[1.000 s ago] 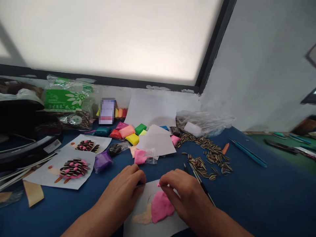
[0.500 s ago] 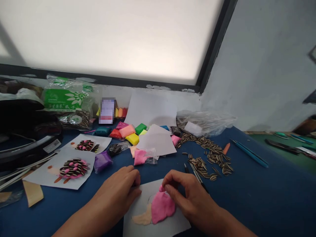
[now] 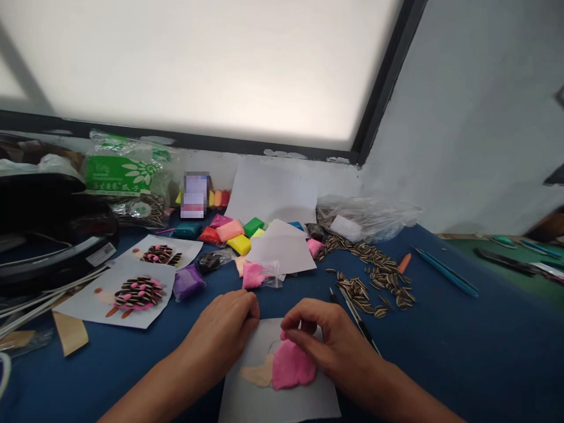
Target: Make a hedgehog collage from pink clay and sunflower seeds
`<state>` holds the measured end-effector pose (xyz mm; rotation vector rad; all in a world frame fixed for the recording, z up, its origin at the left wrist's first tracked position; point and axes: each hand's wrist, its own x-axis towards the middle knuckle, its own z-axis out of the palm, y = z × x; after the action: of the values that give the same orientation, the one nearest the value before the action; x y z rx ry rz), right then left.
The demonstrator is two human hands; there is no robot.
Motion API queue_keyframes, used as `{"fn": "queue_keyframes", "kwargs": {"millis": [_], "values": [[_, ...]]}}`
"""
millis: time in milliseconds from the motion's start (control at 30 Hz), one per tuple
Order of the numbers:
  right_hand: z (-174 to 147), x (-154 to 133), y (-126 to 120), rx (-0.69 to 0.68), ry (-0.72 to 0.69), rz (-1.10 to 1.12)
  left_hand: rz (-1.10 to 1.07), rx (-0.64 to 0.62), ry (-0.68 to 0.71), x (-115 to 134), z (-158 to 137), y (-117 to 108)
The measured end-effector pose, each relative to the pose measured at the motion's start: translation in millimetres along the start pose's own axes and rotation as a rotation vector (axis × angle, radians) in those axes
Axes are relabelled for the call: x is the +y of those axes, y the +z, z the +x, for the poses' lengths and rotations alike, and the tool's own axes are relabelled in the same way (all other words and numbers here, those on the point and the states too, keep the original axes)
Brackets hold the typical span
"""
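A white sheet of paper (image 3: 247, 405) lies before me, with a flattened pink clay shape (image 3: 293, 367) and a beige clay piece (image 3: 259, 375) joined to its left side. A pencil outline shows above them. My right hand (image 3: 324, 338) pinches a small lump of pink clay (image 3: 283, 334) between thumb and forefinger at the top of the pink shape. My left hand (image 3: 233, 320) rests at the paper's upper left edge, its fingers curled in. Whether anything is under those fingers is hidden.
Two finished hedgehog pictures (image 3: 138, 294) of clay and seeds lie left. Clay packets (image 3: 238, 245) sit behind my hands. Loose sunflower seeds (image 3: 374, 270), a pen (image 3: 363, 326) and blue tweezers (image 3: 445, 271) lie right. A seed bag (image 3: 126, 182) and a phone (image 3: 194, 195) stand at the back.
My right hand has shifted slightly left along the top of the pink shape, still pinching the pink lump. The left hand stays at the paper's edge. The camera view has shifted a little.
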<state>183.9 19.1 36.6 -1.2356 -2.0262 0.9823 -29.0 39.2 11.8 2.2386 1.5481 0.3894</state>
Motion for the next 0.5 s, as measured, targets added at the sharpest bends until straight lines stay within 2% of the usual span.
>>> {"fn": "queue_keyframes", "kwargs": {"millis": [133,333,500], "values": [[4.0,0.0,2.6,-0.009,0.045,-0.015,-0.014,0.033,0.006,-2.7,1.4,4.9],[4.8,-2.8,3.2,-0.027,-0.013,-0.112,-0.051,0.126,0.052,-0.9,-2.6,0.9],[6.2,-6.6,4.8,-0.052,0.027,-0.184,-0.159,-0.005,0.090,-1.3,-5.0,0.2]]}}
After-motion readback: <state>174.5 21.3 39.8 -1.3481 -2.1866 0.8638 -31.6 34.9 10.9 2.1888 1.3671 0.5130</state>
